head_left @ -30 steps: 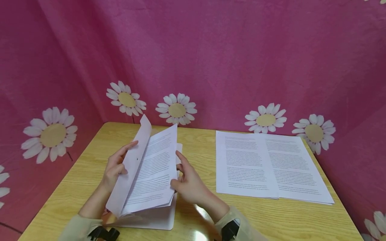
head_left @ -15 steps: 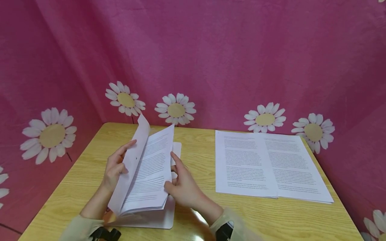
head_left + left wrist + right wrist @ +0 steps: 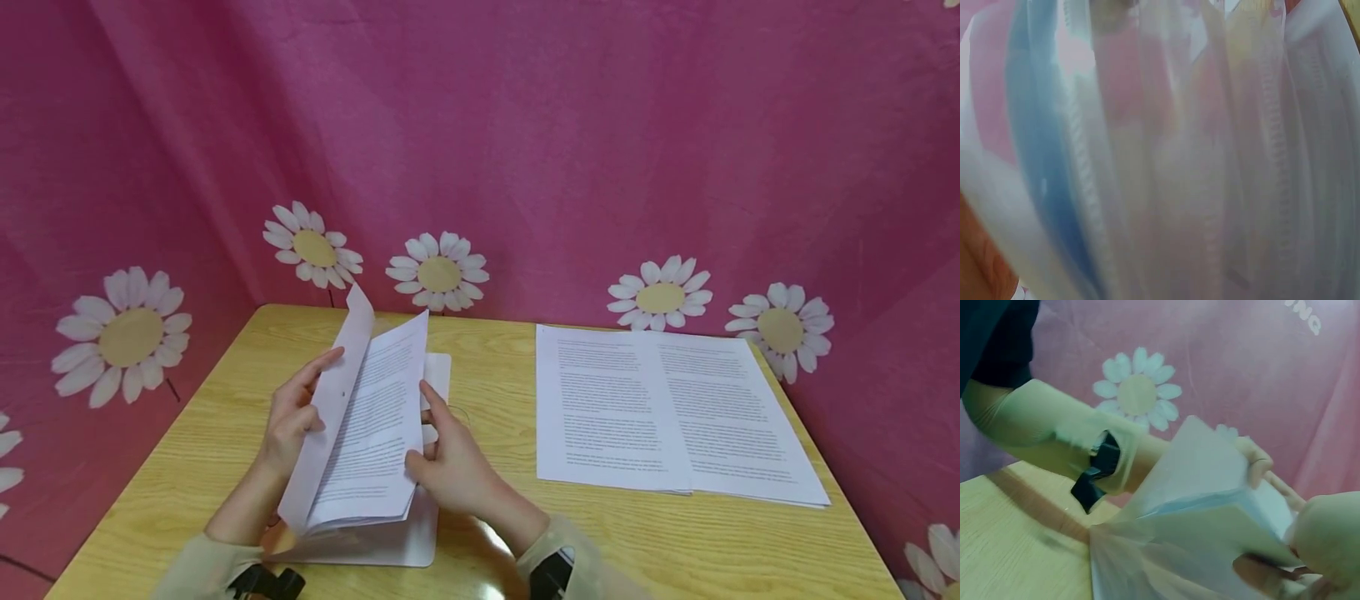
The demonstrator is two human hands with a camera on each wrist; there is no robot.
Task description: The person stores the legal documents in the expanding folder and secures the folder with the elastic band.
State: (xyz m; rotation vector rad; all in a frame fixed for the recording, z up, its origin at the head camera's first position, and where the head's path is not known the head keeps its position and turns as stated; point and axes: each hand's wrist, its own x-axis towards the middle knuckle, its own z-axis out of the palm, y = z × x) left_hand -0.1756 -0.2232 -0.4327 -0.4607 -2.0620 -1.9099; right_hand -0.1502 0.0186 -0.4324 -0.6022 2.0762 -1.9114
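Observation:
On the left of the table, my left hand [image 3: 288,429] grips the raised pale cover flap of an expanding file folder [image 3: 333,442]. Several translucent plastic pockets [image 3: 1172,187] and a blue strip [image 3: 1044,156] fill the left wrist view, blurred. My right hand [image 3: 453,471] pinches the right edge of a stack of printed sheets [image 3: 375,425], thumb on the front and other fingers mostly hidden behind. The sheets stand tilted, lower left edge inside the folder's opening. In the right wrist view, both hands meet the folder [image 3: 1191,465] from its far and near sides.
Two side-by-side piles of printed paper, a left pile [image 3: 607,408] and a right pile [image 3: 738,425], lie on the wooden table [image 3: 495,392] at right. A pink curtain [image 3: 525,167] with daisies surrounds the table's back and sides.
My right hand has moved slightly left, bringing the printed sheets closer to the folder's flap. My left hand keeps its grip on the flap, nearly still.

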